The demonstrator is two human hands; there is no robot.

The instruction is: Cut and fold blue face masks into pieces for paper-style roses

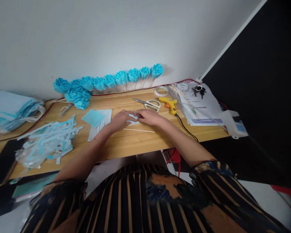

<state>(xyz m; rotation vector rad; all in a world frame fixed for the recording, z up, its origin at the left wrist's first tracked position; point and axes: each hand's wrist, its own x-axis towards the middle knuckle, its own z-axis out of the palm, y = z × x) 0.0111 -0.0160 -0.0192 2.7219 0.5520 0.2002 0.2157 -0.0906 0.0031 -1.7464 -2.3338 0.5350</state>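
Note:
My left hand (pixel 120 120) and my right hand (pixel 149 116) meet over the table, fingers bent onto a small pale blue sheet (pixel 134 119). Both hands grip it near its edges, and parts of it are hidden under the fingers. Just in front of them lies a thin wooden stick (pixel 139 130). Left of my left hand, a bright blue square (pixel 94 117) rests on pale sheets (pixel 106 120). Beyond my right hand are white-handled scissors (pixel 152 105), a yellow glue gun (pixel 169 104) and a roll of white tape (pixel 161 91).
Several blue flowers on sticks (pixel 121 77) lean along the wall. At left are cut strips (pixel 60 136), a stack of face masks (pixel 12 106) and a black phone (pixel 5 158). Keys (pixel 199 90) lie on papers (pixel 203 110) at right. The glue gun's cable (pixel 185 127) runs over the front edge.

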